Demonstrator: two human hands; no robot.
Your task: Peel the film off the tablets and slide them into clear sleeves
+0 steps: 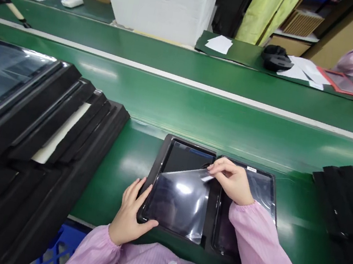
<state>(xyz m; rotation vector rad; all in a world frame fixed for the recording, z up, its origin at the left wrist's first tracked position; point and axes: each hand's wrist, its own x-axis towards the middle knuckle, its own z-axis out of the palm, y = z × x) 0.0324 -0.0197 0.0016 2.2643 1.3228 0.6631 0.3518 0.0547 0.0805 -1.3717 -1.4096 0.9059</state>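
Note:
A black tray (pixel 206 243) with two compartments lies on the green bench, a dark screen panel in each. Over the left panel (pixel 189 155) a clear film (pixel 178 200) is partly lifted, its upper right corner raised. My right hand (pixel 231 178) pinches that corner between thumb and fingers. The right panel (pixel 260 188) bears a small white label at its top edge and lies partly under my right forearm. My left hand (pixel 131 210) rests with spread fingers on the tray's left edge, its thumb near the front edge.
Stacked black trays with panels (pixel 70 131) stand at the left, another stack (pixel 339 197) at the right. Beyond the bench's white strip are papers (pixel 219 44), a black object (pixel 276 58) and a red-framed panel (pixel 344 83). A person's pink sleeve shows at top right.

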